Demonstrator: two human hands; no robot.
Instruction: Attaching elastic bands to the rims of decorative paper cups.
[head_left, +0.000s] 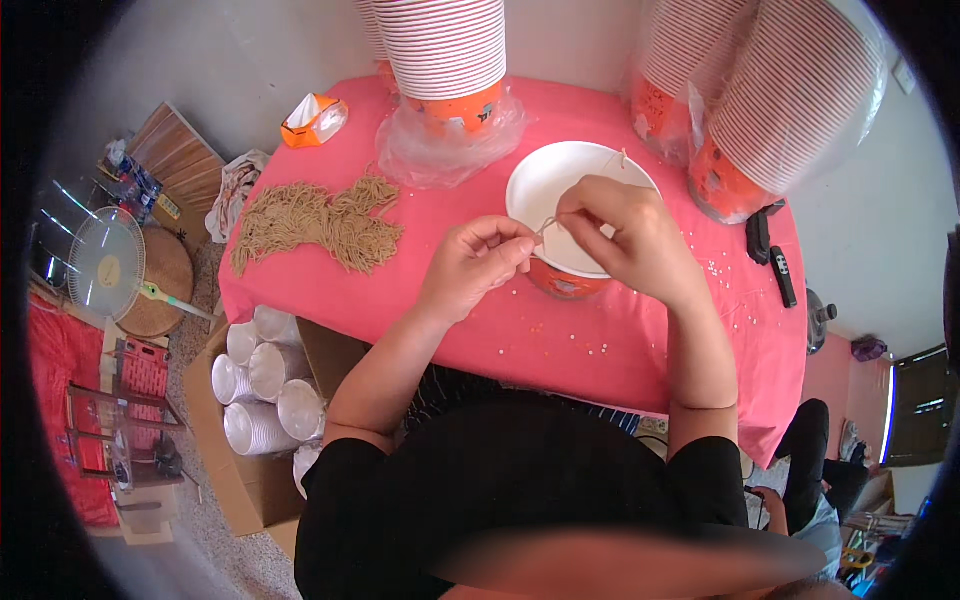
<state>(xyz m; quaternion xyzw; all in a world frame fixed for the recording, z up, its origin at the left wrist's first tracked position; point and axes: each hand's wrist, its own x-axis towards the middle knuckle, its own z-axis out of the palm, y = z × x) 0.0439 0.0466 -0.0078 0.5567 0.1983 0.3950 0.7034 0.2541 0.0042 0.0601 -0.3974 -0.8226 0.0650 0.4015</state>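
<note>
A short piece of beige twine (546,227) stretches between my two hands. My left hand (478,265) pinches one part between thumb and fingers. My right hand (618,228) grips it a little farther right, fingers closed. Both hands are over the near side of a paper bucket (532,172), orange outside and white inside, standing upright on the pink cloth. A bit of twine shows at the bucket's far rim. My right hand and wrist cover part of its right side. A heap of cut beige twine (318,222) lies to the left.
Tall stacks of paper buckets in clear plastic stand behind (447,55) and at the right (785,100). Two black hand tools (782,276) lie at the right edge. An orange-white packet (314,121) is at the back left. A cardboard box (222,480) holds stacked white cups.
</note>
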